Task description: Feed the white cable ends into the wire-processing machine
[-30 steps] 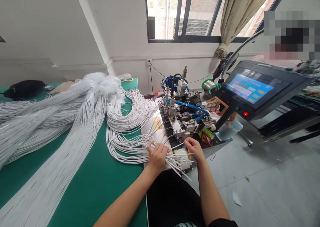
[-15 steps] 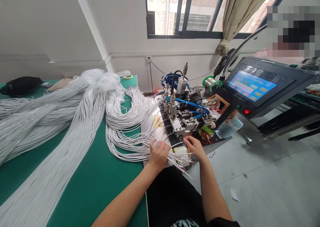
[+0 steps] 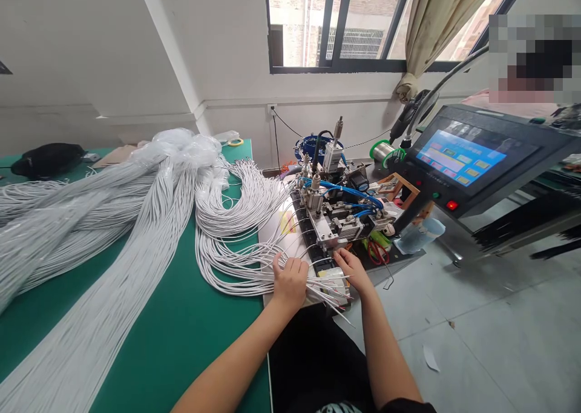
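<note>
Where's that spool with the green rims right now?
In the head view, the green-rimmed spool sits right of centre, between the metal machine and the lit screen, beyond the right hand.

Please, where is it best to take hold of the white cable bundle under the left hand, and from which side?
I would grip the white cable bundle from above, just behind its loose ends, where the left hand lies. There the strands run close together; beyond, the ends fan out, and on the green table wide loops spread.

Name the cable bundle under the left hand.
The nearer curved bundle, its ends fanning past the left hand; the farther curved bundle and straight bundles lie untouched.
</note>
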Demonstrator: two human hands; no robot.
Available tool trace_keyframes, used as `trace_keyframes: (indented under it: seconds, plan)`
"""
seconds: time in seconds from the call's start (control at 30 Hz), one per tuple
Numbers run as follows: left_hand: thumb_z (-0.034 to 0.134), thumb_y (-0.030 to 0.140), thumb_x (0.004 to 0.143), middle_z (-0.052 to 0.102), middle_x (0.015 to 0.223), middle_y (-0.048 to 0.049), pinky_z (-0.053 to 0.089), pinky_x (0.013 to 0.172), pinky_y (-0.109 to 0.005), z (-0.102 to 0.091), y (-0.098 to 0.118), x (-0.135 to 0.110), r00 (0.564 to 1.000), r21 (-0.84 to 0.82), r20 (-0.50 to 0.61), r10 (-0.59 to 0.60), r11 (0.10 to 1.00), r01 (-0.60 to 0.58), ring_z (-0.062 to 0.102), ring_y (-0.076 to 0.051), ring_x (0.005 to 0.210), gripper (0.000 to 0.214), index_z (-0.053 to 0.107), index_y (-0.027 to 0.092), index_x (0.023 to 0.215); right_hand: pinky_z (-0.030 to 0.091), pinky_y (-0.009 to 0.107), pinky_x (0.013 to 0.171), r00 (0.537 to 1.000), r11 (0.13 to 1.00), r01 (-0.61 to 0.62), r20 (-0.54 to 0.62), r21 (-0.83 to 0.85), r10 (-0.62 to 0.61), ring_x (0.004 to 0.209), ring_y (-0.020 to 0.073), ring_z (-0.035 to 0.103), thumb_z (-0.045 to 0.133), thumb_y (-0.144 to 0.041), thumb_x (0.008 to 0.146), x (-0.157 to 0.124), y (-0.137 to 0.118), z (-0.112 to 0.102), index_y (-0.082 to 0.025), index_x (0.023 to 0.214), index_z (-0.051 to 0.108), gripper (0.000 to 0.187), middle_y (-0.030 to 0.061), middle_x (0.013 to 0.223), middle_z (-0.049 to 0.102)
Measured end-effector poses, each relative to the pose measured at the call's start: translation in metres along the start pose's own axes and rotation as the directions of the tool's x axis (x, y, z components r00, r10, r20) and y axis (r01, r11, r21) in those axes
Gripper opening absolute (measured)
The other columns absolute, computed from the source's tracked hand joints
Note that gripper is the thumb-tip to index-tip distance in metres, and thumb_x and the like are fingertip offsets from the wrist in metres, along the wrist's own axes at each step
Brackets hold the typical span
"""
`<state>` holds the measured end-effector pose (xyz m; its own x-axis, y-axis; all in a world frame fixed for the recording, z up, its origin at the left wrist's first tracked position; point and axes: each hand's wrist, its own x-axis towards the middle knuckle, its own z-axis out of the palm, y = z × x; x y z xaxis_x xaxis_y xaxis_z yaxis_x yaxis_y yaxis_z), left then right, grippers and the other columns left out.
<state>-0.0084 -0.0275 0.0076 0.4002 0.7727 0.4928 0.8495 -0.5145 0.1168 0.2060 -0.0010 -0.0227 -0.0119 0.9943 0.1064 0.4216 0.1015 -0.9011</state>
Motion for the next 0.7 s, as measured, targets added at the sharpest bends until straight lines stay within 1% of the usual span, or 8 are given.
trace_keyframes:
  seconds: [0.17,0.3,0.4,0.53,0.6,0.7]
  plan:
    - [0.046,0.008,0.076,0.058,0.077,-0.0039,0.020,0.102,-0.051,0.001,-0.001,0.000,1.000,-0.007,0.005,0.005,1.000,-0.005,0.052,-0.021,0.079,0.015,0.056,0.020,0.080,0.032,0.025,0.057,1.000,1.000,0.004,0.021,0.003,-0.004,0.060,0.0136,0.038,0.048,-0.046,0.084,0.001,-0.003,-0.002,-0.021,0.066,0.047,0.031,-0.0038,0.062,0.042]
    - [0.049,0.008,0.071,0.059,0.078,-0.0035,0.019,0.102,-0.051,0.000,-0.001,0.000,1.000,-0.019,0.030,0.002,1.000,-0.001,0.053,-0.021,0.080,0.019,0.058,0.020,0.082,0.031,0.024,0.055,0.998,0.996,-0.026,0.058,0.085,0.021,0.060,0.0130,0.037,0.049,-0.045,0.082,0.003,-0.001,-0.002,-0.021,0.066,0.046,0.030,-0.0037,0.063,0.041]
    - [0.049,0.008,0.071,0.059,0.078,-0.0031,0.018,0.103,-0.051,-0.001,-0.001,0.001,1.000,-0.023,0.027,0.000,1.000,0.000,0.054,-0.021,0.080,0.025,0.060,0.022,0.088,0.030,0.023,0.053,0.994,0.975,-0.083,0.086,0.205,0.067,0.058,0.0118,0.035,0.052,-0.047,0.080,0.005,0.004,0.001,-0.020,0.065,0.044,0.031,-0.0043,0.061,0.038]
    - [0.048,0.009,0.071,0.060,0.079,-0.0036,0.018,0.102,-0.053,-0.002,-0.001,0.000,1.000,-0.039,0.025,0.002,0.999,-0.001,0.054,-0.022,0.081,0.032,0.061,0.024,0.096,0.028,0.022,0.049,0.976,0.908,-0.212,0.121,0.362,0.180,0.052,0.0101,0.033,0.058,-0.051,0.074,0.006,0.011,0.005,-0.020,0.063,0.043,0.036,-0.0053,0.057,0.038]
    - [0.050,0.010,0.070,0.062,0.083,-0.0041,0.017,0.103,-0.054,-0.002,-0.002,0.000,0.999,-0.062,0.036,-0.001,0.998,0.004,0.054,-0.023,0.083,0.035,0.061,0.025,0.100,0.026,0.022,0.047,0.971,0.891,-0.238,0.122,0.387,0.206,0.050,0.0096,0.031,0.060,-0.053,0.071,0.006,0.012,0.007,-0.020,0.062,0.044,0.038,-0.0060,0.055,0.037]
    - [0.052,0.010,0.068,0.063,0.091,-0.0053,0.015,0.103,-0.055,-0.002,-0.003,-0.001,0.999,-0.093,0.047,-0.012,0.996,0.016,0.054,-0.024,0.088,0.038,0.061,0.025,0.102,0.025,0.023,0.046,0.972,0.886,-0.237,0.105,0.398,0.212,0.048,0.0093,0.030,0.061,-0.055,0.070,0.005,0.012,0.008,-0.021,0.061,0.043,0.040,-0.0067,0.053,0.037]
